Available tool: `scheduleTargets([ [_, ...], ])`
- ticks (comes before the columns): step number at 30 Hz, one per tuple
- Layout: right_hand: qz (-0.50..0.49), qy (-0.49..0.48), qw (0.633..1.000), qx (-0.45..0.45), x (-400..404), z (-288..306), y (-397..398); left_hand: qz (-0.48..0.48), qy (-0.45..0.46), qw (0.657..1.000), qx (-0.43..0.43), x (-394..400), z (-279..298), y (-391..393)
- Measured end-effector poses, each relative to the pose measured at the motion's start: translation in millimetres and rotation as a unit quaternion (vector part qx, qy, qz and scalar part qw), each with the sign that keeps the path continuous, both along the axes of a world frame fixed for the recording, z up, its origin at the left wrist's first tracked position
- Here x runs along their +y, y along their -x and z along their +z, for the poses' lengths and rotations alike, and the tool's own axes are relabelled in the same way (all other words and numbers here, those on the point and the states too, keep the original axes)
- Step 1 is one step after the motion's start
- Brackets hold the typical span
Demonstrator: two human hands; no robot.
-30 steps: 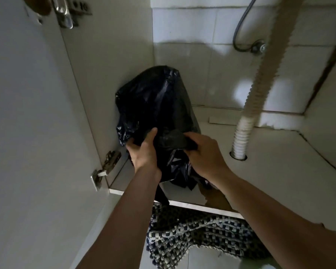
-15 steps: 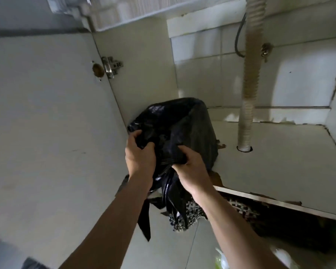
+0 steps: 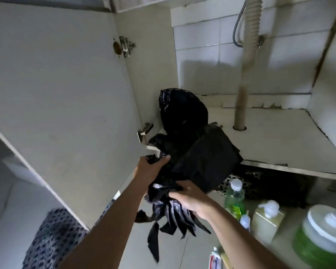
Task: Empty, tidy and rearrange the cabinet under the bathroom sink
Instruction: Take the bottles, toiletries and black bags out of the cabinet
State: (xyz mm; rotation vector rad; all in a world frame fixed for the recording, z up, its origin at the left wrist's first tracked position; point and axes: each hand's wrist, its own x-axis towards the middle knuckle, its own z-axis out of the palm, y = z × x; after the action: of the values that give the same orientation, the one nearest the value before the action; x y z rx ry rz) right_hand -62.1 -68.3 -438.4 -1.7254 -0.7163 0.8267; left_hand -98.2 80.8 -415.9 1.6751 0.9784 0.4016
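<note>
Bag position: the black plastic bag had come forward since a second earlier; then it stood wholly on the cabinet floor in the left corner, now its lower bulk hung past the front edge while its top lump remained inside by the left wall.
Left hand: the left hand gripped crumpled plastic at the bag's left side, fingers curled tight round a fold, just below the lower door hinge.
Right hand: the right hand clutched the gathered neck from below, thumb over the plastic; loose strips dangled beneath it.
Change in grip: both hands had held the bag's front face a second before; the right had since dropped lower, to the neck.
View: the head had pulled back and down, so the floor in front came into sight.
Floor items: a green bottle, a pump dispenser and a green jar with a white lid stood right of the arms, near one another, blurred.
Cabinet: apart from the bag, only the corrugated drain hose showed on the shelf.
Judgement: emptying appeared nearly finished; the bag looked like the last item out.
Risk: thin plastic could snag on the hinge or shelf edge.
</note>
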Motion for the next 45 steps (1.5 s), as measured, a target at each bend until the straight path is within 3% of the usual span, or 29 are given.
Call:
scheduleTargets([
  [4,0.089,0.120,0.986,-0.079,8.3,5.7,28.0,-0.040,-0.005,0.998,0.050,-5.4,3.8,46.1],
  [7,0.164,0.195,0.956,-0.145,14.8,16.0,29.2,-0.018,-0.069,0.992,0.105,4.3,-13.6,67.0],
  [9,0.178,0.197,0.955,-0.133,12.7,24.8,21.4,0.003,-0.110,0.984,0.138,10.7,-24.9,78.3],
  [11,0.128,0.166,0.972,-0.107,11.8,28.8,4.4,0.025,-0.129,0.981,0.142,15.4,-35.1,86.3],
  [13,0.006,0.120,0.985,-0.127,14.3,31.8,-22.9,0.036,-0.142,0.978,0.145,17.8,-42.1,87.2],
  [16,-0.181,0.109,0.961,-0.178,24.3,32.7,-76.8,0.044,-0.147,0.981,0.123,18.6,-47.2,82.1],
  [18,-0.240,0.135,0.940,-0.203,34.0,31.7,-112.5,0.056,-0.141,0.984,0.099,20.2,-49.6,76.1],
  [21,-0.270,0.118,0.929,-0.224,51.9,33.7,-160.2,0.080,-0.126,0.987,0.057,23.4,-56.3,64.1],
  [25,-0.338,0.040,0.932,-0.123,77.1,45.2,-216.6,0.100,-0.104,0.989,0.025,19.9,-65.0,45.7],
  [31,-0.317,0.060,0.944,-0.074,102.7,40.7,-248.6,0.117,-0.084,0.989,0.026,16.2,-66.8,29.5],
  [35,-0.293,0.079,0.944,-0.126,105.3,35.2,-248.7,0.114,-0.073,0.990,0.025,18.6,-66.1,27.8],
  [40,-0.326,-0.052,0.917,-0.226,95.1,39.4,-211.9,0.097,-0.088,0.991,0.033,19.2,-65.1,25.8],
  [45,-0.323,-0.235,0.893,-0.207,76.1,28.9,-126.1,0.091,-0.109,0.989,0.043,17.5,-63.9,30.0],
])
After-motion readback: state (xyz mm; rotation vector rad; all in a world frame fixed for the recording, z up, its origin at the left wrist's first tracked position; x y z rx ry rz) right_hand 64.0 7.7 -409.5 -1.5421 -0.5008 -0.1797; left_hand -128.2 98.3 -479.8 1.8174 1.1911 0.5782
